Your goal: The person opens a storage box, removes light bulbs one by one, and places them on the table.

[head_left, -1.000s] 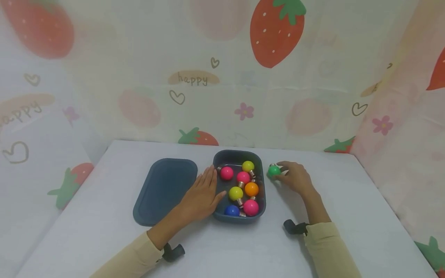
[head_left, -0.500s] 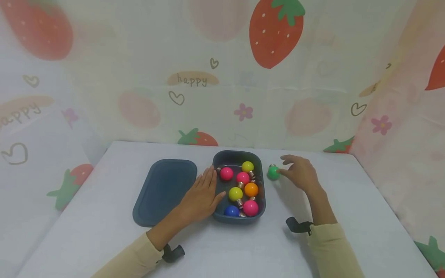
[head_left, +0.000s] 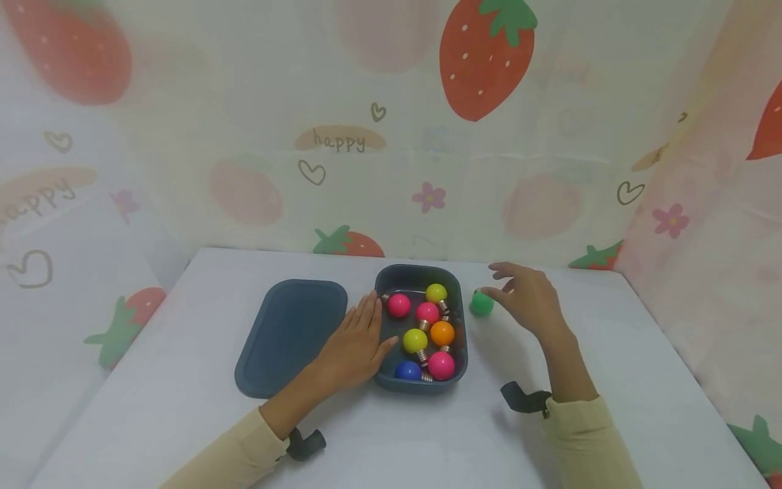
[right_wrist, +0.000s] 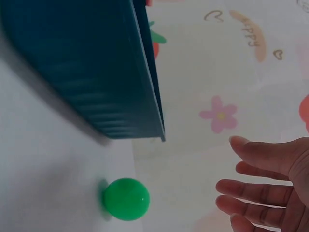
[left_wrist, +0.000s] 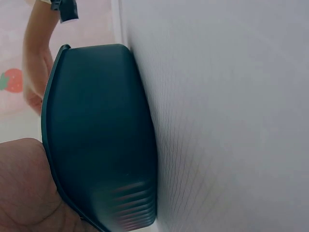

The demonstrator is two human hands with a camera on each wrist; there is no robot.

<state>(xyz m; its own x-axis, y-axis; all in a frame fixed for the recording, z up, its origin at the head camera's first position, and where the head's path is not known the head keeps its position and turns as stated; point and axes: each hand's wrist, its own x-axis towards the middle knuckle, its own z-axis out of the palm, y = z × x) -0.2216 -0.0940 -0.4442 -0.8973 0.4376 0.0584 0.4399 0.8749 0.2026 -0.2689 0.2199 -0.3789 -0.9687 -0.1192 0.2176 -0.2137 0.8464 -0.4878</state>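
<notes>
A dark blue-green box [head_left: 391,386] stands on the white table, holding several bulbs in pink, yellow, orange and blue with screw bases. My left hand [head_left: 354,343] lies with straight fingers along the box's left rim; in the left wrist view the box wall [left_wrist: 101,121] fills the middle. To the right of the box a green bulb [head_left: 482,304] lies on the table, its base mostly hidden in the head view. My right hand [head_left: 528,299] is raised beside and above that bulb. In the right wrist view its fingers [right_wrist: 256,191] are spread, apart from the green bulb [right_wrist: 126,199].
A flat dark blue lid [head_left: 287,339] lies on the table left of the box, partly behind the left forearm. Cloth printed with strawberries [head_left: 487,61] hangs behind the table [head_left: 427,441] and along both sides. Each wrist carries a black camera mount [head_left: 524,399].
The right hand has let go of the green bulb and lifted up and back from it. The bulb stays beside the box, its base turned farther from view. The left hand has not moved.
</notes>
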